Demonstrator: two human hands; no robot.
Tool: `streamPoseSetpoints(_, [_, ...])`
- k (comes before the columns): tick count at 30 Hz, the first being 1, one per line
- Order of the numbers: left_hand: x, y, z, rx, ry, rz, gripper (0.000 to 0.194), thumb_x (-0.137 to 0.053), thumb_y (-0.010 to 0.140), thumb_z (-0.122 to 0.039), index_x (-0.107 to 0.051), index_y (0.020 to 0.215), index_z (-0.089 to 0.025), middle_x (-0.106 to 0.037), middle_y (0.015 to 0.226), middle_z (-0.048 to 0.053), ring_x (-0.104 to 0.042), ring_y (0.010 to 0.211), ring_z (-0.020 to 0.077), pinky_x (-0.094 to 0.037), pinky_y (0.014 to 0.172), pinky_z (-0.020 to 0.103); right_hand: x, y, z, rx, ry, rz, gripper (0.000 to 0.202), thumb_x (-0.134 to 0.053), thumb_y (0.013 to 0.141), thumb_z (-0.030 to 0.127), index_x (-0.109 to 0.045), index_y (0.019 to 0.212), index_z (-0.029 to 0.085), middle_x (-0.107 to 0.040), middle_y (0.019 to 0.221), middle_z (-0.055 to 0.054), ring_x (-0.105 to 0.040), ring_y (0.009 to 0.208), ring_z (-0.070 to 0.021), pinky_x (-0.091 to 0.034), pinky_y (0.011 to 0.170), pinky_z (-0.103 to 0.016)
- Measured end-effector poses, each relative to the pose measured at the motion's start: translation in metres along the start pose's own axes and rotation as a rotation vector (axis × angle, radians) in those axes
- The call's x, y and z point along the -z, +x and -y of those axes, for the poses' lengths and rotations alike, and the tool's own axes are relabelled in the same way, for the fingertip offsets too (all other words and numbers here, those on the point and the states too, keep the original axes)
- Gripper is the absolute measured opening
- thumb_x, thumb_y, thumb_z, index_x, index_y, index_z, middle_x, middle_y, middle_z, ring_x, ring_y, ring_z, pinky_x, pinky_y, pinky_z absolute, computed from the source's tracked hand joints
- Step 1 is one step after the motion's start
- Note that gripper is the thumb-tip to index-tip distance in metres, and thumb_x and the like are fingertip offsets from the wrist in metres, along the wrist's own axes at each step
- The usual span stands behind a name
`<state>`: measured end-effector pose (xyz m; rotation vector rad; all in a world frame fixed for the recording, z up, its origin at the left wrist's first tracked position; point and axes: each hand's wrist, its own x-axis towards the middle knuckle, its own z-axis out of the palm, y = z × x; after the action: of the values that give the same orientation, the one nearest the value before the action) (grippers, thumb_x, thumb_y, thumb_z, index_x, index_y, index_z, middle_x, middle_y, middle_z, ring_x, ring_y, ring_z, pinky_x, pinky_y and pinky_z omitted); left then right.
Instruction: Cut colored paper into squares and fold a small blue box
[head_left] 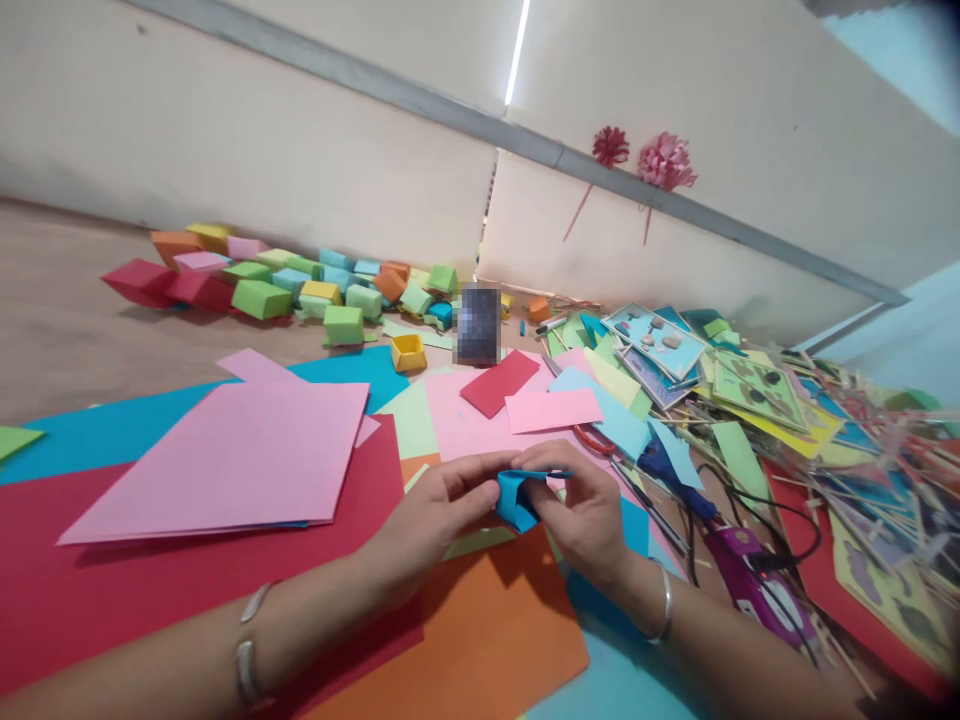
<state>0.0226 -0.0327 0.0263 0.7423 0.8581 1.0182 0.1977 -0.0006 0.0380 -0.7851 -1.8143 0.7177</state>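
Observation:
A small folded piece of blue paper [517,498] is held between both hands, over sheets of coloured paper. My left hand [454,500] pinches its left side with thumb and fingers. On the right side, my right hand [581,510] grips it, with the thumb pressed on the paper's inner face. Below the hands lies an orange sheet [487,630]. Just beyond them are a pink strip [553,410] and a red piece of paper [500,384]. Red-handled scissors [594,440] lie close to my right hand, partly covered by paper.
Several folded paper boxes [262,298] are heaped along the wall, with a yellow open box [408,352] nearer. Large pink sheets [225,460] lie on a red sheet [45,590] at left. A purple glue gun [757,580] with a black cord, sticks and framed pictures [660,340] crowd the right.

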Motion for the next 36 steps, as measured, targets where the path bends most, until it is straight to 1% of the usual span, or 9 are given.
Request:
streamPoseSetpoints(2, [-0.001,0.001,0.0,0.053,-0.086,0.043,0.049,-0.087,0.067,-0.046,-0.077,0.108,-0.022,-0.075,0.109,0.008,-0.069,0.097,0.022,-0.057,0.086,0.035,0.001,0.0,0.0,0.013,0.024,0.02,0.019,-0.06,0.084,0.01,-0.071,0.092,0.024,-0.074,0.089,-0.004,-0.068,0.086,-0.0189,-0.056,0.078,-0.036])
streamPoseSetpoints(6, [-0.003,0.0,0.0,0.145,-0.201,0.037,0.05,-0.093,0.06,-0.044,-0.078,0.1,-0.019,-0.075,0.092,0.005,-0.07,0.081,0.0172,-0.058,0.081,0.034,0.003,0.002,0.003,0.021,-0.013,0.081,0.022,-0.065,0.082,0.01,-0.076,0.09,0.026,-0.073,0.088,-0.003,-0.067,0.082,-0.0174,-0.056,0.073,-0.032])
streamPoseSetpoints(10, [-0.002,0.002,0.002,0.184,-0.31,0.039,0.043,-0.096,0.057,-0.039,-0.076,0.088,-0.017,-0.073,0.082,0.002,-0.07,0.075,0.014,-0.057,0.076,0.028,0.007,0.002,0.006,-0.105,0.037,0.119,0.018,-0.069,0.083,0.015,-0.08,0.084,0.029,-0.071,0.083,-0.003,-0.066,0.078,-0.0168,-0.056,0.067,-0.029])
streamPoseSetpoints(14, [0.001,0.005,0.004,0.226,-0.334,0.07,0.039,-0.095,0.06,-0.036,-0.071,0.085,-0.018,-0.071,0.075,-0.001,-0.069,0.07,0.012,-0.055,0.069,0.024,0.009,0.003,0.007,-0.288,0.127,0.119,0.009,-0.075,0.078,0.022,-0.081,0.078,0.028,-0.061,0.078,-0.002,-0.06,0.07,-0.0137,-0.051,0.054,-0.023])
streamPoseSetpoints(18, [0.001,0.004,0.004,0.226,-0.355,0.069,0.038,-0.095,0.061,-0.034,-0.067,0.08,-0.019,-0.068,0.07,-0.003,-0.068,0.065,0.0102,-0.054,0.065,0.021,0.006,0.005,0.008,-0.381,0.167,0.114,0.006,-0.077,0.074,0.023,-0.081,0.076,0.026,-0.059,0.073,0.0,-0.058,0.066,-0.0127,-0.05,0.054,-0.023])
streamPoseSetpoints(22, [0.001,0.003,0.003,0.247,-0.359,0.038,0.039,-0.095,0.061,-0.035,-0.067,0.083,-0.018,-0.071,0.082,0.001,-0.069,0.079,0.0136,-0.058,0.078,0.027,0.004,0.008,0.011,-0.293,0.041,0.078,0.008,-0.072,0.075,0.018,-0.078,0.079,0.022,-0.069,0.076,-0.002,-0.063,0.071,-0.0152,-0.052,0.063,-0.028])
streamPoseSetpoints(25, [0.003,0.003,0.002,0.256,-0.381,0.024,0.04,-0.095,0.061,-0.033,-0.067,0.087,-0.019,-0.07,0.087,0.001,-0.068,0.086,0.0146,-0.058,0.084,0.031,0.005,0.009,0.012,-0.222,-0.059,0.068,0.009,-0.065,0.078,0.015,-0.071,0.075,0.021,-0.069,0.075,-0.002,-0.062,0.071,-0.0158,-0.051,0.067,-0.03])
streamPoseSetpoints(33, [0.003,0.002,0.005,0.273,-0.352,0.084,0.04,-0.093,0.064,-0.037,-0.062,0.081,-0.019,-0.066,0.075,-0.001,-0.065,0.074,0.0119,-0.052,0.071,0.023,0.004,0.006,0.008,-0.166,0.017,0.007,0.011,-0.065,0.075,0.012,-0.062,0.074,0.022,-0.064,0.078,-0.001,-0.059,0.077,-0.0171,-0.048,0.07,-0.031])
streamPoseSetpoints(36, [0.002,0.003,0.006,0.271,-0.375,0.077,0.039,-0.093,0.064,-0.037,-0.065,0.084,-0.019,-0.069,0.08,0.0,-0.066,0.076,0.0124,-0.052,0.074,0.025,0.004,0.006,0.007,-0.129,0.065,-0.005,0.013,-0.068,0.075,0.012,-0.06,0.072,0.022,-0.063,0.08,-0.001,-0.06,0.079,-0.0171,-0.048,0.07,-0.031])
